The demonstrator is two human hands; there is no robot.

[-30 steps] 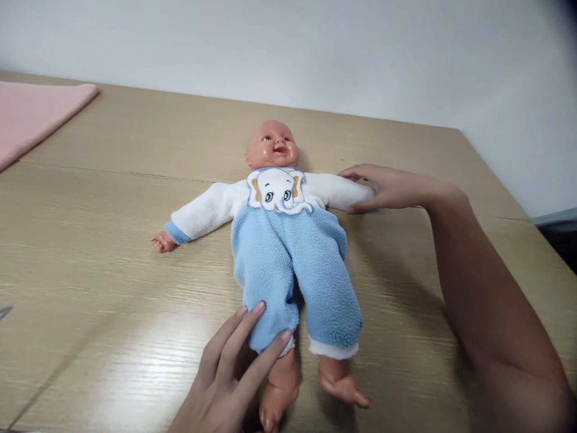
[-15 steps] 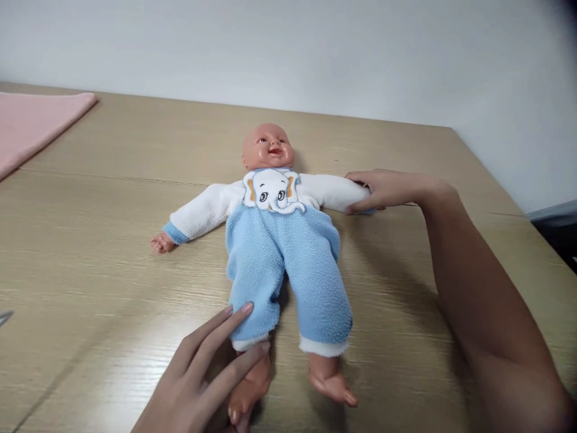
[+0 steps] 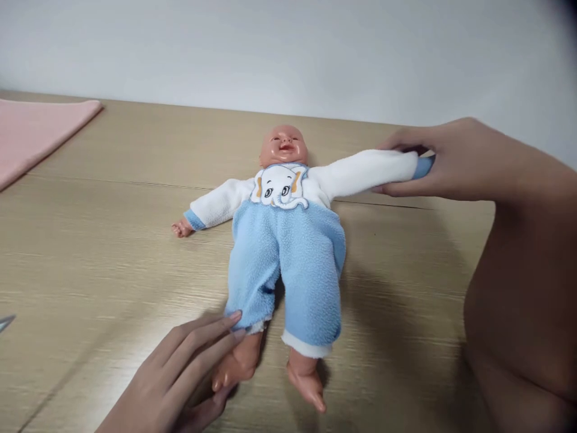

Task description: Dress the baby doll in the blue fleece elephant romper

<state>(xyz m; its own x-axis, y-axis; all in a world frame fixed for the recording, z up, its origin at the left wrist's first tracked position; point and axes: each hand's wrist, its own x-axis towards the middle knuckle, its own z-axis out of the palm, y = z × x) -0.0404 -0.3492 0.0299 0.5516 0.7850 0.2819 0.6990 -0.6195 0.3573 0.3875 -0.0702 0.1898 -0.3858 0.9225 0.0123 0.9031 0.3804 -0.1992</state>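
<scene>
A baby doll (image 3: 283,240) in a white and blue fleece suit with an elephant patch lies on its back on a wooden table (image 3: 90,240). My right hand (image 3: 446,159) is closed around the end of the doll's white sleeve (image 3: 365,171) and holds that arm stretched out and raised off the table. My left hand (image 3: 180,379) grips the doll's bare foot (image 3: 234,367) at the hem of the blue trouser leg, fingers over it and thumb underneath. The doll's other arm lies flat, and its other foot is free.
A pink cloth (image 3: 36,129) lies at the table's far left corner. A white wall runs behind the table. A small grey metallic tip (image 3: 5,323) shows at the left edge. The table's right edge lies behind my right forearm.
My right hand has lifted and pulled the doll's sleeve outward to the right. My left hand has slid down from the trouser leg to the foot and closed on it.
</scene>
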